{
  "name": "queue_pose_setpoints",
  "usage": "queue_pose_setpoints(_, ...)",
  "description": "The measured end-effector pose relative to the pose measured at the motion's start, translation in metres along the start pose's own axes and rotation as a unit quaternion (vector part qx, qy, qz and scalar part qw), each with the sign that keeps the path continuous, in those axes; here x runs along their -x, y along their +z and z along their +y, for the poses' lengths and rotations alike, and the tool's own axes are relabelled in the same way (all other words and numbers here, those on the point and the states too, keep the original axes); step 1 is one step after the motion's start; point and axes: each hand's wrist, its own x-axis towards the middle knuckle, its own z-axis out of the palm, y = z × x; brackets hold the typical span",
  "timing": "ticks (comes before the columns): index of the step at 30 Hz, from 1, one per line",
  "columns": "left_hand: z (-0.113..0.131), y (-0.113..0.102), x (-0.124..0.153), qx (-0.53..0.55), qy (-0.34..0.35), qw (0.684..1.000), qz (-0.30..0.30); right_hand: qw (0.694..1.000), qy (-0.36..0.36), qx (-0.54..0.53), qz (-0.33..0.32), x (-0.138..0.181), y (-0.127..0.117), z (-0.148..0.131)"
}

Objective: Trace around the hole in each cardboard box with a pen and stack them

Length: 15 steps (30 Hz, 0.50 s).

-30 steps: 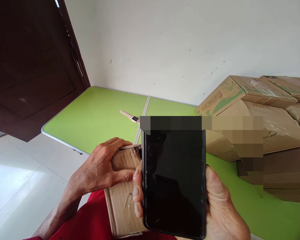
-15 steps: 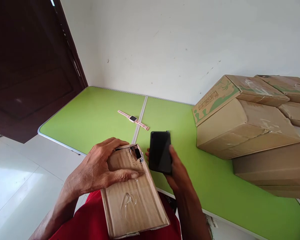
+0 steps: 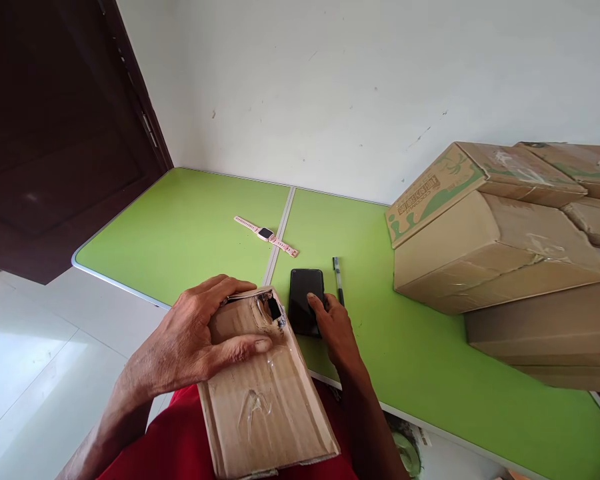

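Black glass under the right hand point(image 3: 333, 327): fingers bent narrow over the near end of the slim black rectangular phone point(image 3: 303, 297), touching it. Gripping or just resting? I cannot tell. The phone lies flat, screen up, on the lime-green tabletop point(image 3: 190, 227) near its front edge, long axis running away from the person, top end towards the wall. By the look of it, this is the setting-down step. Letting go would call for lifting the fingers straight off, no sideways drag. Just right, a thin black pen point(image 3: 338, 280), roughly parallel. The left hand point(image 3: 195, 340) is clamped over the far end of the flat brown cardboard parcel point(image 3: 265, 407), torn corner just beside the phone. Beyond, a pink strap wristwatch point(image 3: 266, 235); well right, big taped cardboard cartons point(image 3: 490, 247)
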Motion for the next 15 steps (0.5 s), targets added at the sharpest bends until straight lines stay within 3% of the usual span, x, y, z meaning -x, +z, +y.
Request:
queue_pose_setpoints(4,-0.001,-0.01,0.006,0.056,0.007,0.997,-0.047,0.992,-0.036,0.121,0.005,0.01,-0.004,-0.001)
queue_pose_setpoints(9,-0.014,-0.017,0.011,0.173,0.013,0.982,-0.08,0.98,-0.079,0.178,-0.031,0.032,-0.014,-0.002)
queue_pose_setpoints(11,-0.023,-0.013,0.01,0.201,0.02,0.978,-0.059,0.976,-0.112,0.168,-0.086,0.048,-0.023,-0.002)
queue_pose_setpoints(15,-0.045,0.008,0.004,0.295,0.006,0.956,0.009,0.942,-0.167,0.07,-0.284,0.082,-0.043,-0.002)
